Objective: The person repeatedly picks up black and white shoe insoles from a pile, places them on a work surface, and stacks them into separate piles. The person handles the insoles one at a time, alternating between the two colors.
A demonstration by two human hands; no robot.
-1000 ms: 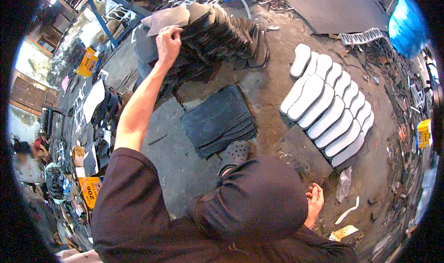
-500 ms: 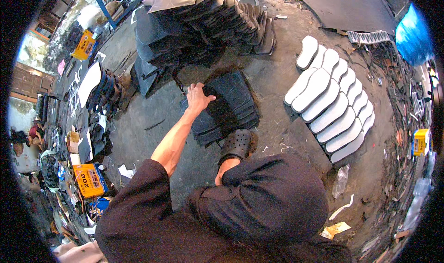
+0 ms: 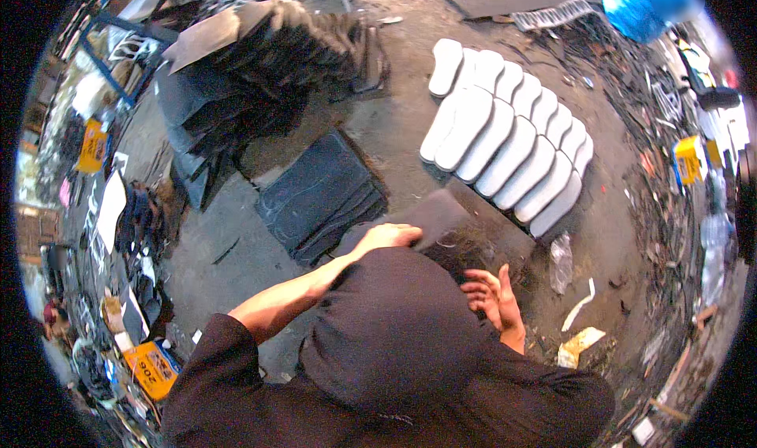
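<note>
My left hand [image 3: 392,237] is closed on the edge of a dark grey sheet [image 3: 443,213], blurred by motion, in front of my covered knee. To its right, my right hand [image 3: 495,297] is raised with the thumb up and fingers apart, partly bent. Nothing shows clearly in it. A short pile of dark sheets [image 3: 315,192] with curved outlines drawn on them lies on the floor ahead of my left forearm. White sole-shaped pieces [image 3: 493,144] with dark edges lie overlapping in two rows beyond my right hand.
A tall, leaning stack of dark sheets [image 3: 236,85] stands at the far left. Yellow boxes [image 3: 150,371] sit among scraps on both sides. A crumpled clear plastic piece [image 3: 561,263] and a pale strip [image 3: 579,304] lie at right. A blue rounded object [image 3: 635,7] is at the far right.
My left hand has left the pile and come back toward my knee, now with a dark sheet. My right hand has come into view. The view has turned rightward.
</note>
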